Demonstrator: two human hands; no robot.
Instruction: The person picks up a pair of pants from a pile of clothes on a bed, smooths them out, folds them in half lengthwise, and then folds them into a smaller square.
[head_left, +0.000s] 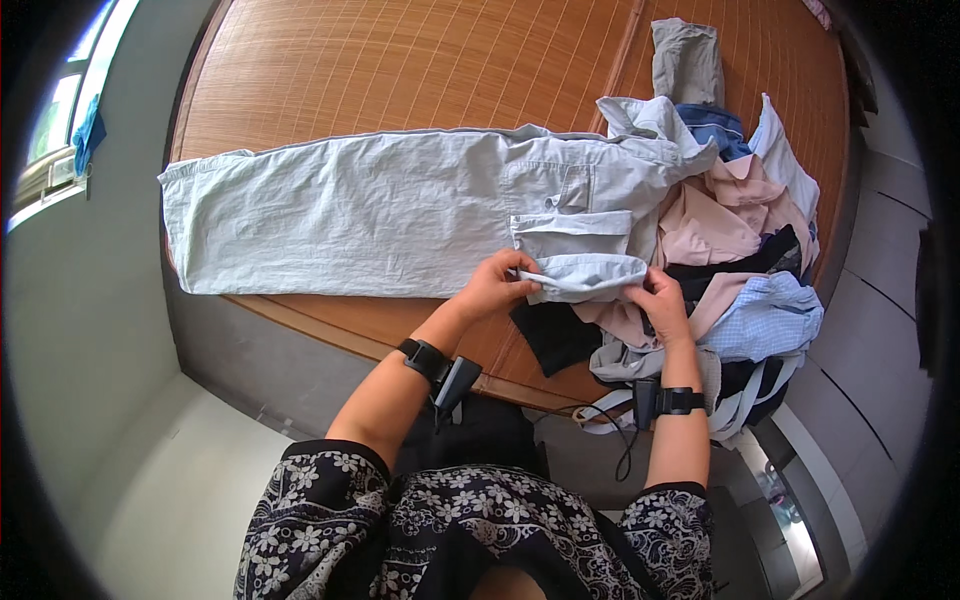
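Pale grey-white cloth trousers (337, 214) lie lengthwise across a brown woven mat (420, 67), their legs laid together towards the left. A cargo pocket with a flap (574, 223) shows near the upper part. My left hand (501, 283) pinches the left end of a raised pale cloth piece (589, 274) at the near edge of the trousers. The right end of that same piece is between the fingers and thumb of my right hand (661, 300). The waist part of the trousers is crumpled at the right, against a heap of clothes.
Heaped at the right are pink cloth (712, 225), a blue checked garment (765, 315), black cloth (555, 337) and a rolled grey garment (686, 64). A black cable (626, 450) hangs below my right wrist. The mat's wooden edge (330, 330) runs along the near side.
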